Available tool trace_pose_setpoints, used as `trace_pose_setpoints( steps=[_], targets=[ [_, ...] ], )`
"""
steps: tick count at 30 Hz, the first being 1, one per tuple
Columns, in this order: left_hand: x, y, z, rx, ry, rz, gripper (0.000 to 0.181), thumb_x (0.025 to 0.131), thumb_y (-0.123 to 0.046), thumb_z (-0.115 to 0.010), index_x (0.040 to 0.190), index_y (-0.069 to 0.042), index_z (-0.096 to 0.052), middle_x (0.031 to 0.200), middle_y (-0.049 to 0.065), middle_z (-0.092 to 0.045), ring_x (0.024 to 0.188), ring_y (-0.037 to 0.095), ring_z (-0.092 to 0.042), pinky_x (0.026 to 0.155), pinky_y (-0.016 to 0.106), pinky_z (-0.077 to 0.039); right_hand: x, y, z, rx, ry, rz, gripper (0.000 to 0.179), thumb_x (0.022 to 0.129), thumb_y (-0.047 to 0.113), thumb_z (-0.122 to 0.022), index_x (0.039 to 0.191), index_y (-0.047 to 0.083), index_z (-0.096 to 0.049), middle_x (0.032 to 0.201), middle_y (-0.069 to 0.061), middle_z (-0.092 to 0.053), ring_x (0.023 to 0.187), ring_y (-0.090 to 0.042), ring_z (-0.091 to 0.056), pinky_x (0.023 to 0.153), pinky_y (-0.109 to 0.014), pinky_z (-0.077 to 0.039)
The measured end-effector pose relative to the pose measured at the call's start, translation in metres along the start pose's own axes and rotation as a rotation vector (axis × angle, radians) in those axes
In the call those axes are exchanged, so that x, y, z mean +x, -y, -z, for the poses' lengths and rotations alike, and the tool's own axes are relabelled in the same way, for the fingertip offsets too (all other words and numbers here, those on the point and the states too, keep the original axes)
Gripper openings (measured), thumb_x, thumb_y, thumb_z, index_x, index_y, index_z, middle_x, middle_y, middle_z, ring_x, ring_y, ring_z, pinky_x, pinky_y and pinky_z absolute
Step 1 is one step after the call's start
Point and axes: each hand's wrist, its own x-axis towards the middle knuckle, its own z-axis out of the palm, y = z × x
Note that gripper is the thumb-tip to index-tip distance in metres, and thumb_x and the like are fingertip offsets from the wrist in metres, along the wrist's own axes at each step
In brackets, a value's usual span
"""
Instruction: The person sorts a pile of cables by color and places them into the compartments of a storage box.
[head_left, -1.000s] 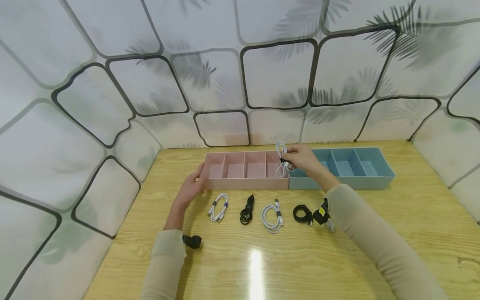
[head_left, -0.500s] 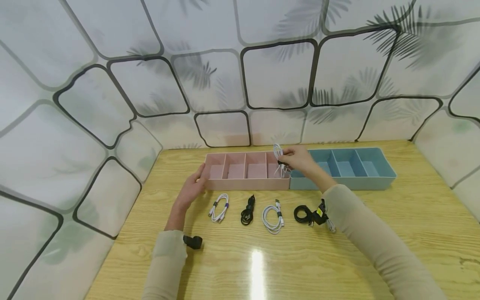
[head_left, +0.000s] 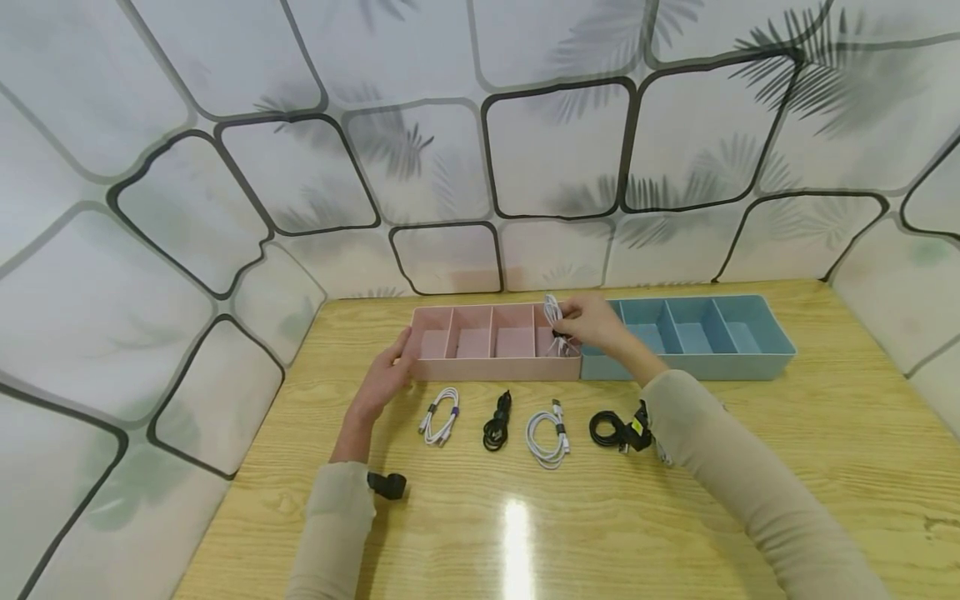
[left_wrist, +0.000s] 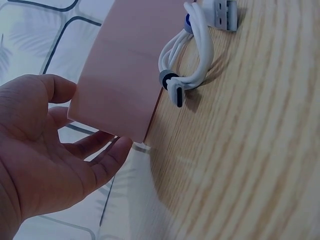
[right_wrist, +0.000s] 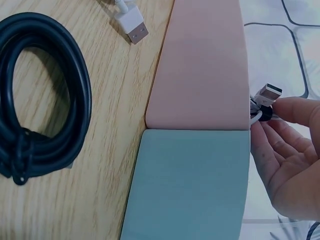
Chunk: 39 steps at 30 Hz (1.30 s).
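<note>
My right hand (head_left: pixel 592 321) pinches a bundled white USB cable (head_left: pixel 552 310) by its dark tie, above the rightmost compartment of the pink divided box (head_left: pixel 495 369). In the right wrist view the cable's USB plug (right_wrist: pixel 270 93) shows just over the box's rim, while the rest of the bundle is hidden behind the wall. At the box's far left end, my left hand (head_left: pixel 386 379) holds the end wall, thumb at the rim and fingers curved around the corner. On the table before the box lies another white cable (left_wrist: pixel 205 55) with two ties.
A blue divided box (head_left: pixel 690 367) adjoins the pink one's right end. In front lie a black cable (head_left: pixel 496 429), a white cable (head_left: pixel 546 442) and a coiled black cable (head_left: pixel 602 427), with another partly hidden under the right sleeve. A patterned curtain (head_left: pixel 555 150) stands behind the table.
My right hand has moved slightly left and lowered the white cable toward the rightmost pink compartment. My left hand stays at the box's end.
</note>
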Motion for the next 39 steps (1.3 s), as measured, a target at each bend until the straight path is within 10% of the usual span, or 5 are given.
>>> trace_pose_setpoints(
  steps=[12,39],
  targets=[
    [0.021,0.035,-0.003,0.008,-0.015,-0.014,0.055,0.107,-0.026,-0.045,0.157,-0.012,-0.028,0.159,0.011,-0.032,0.077,0.020,-0.051,0.074,0.031,-0.049,-0.003,-0.002,0.001,-0.029,0.023,-0.003,0.032,0.093,0.010,-0.066,0.121,-0.007,-0.065,0.110,-0.024,-0.068,0.086,-0.026,-0.068,0.067,-0.032,-0.056],
    [0.019,0.036,-0.002,-0.030,-0.037,-0.004,0.054,0.106,-0.025,-0.046,0.157,-0.015,-0.029,0.147,0.016,-0.045,0.068,0.017,-0.046,0.067,0.026,-0.045,-0.005,-0.002,0.005,0.058,0.046,-0.004,0.035,0.102,0.015,-0.054,0.127,-0.008,-0.059,0.115,-0.028,-0.065,0.095,-0.035,-0.070,0.075,-0.038,-0.059]
  ],
)
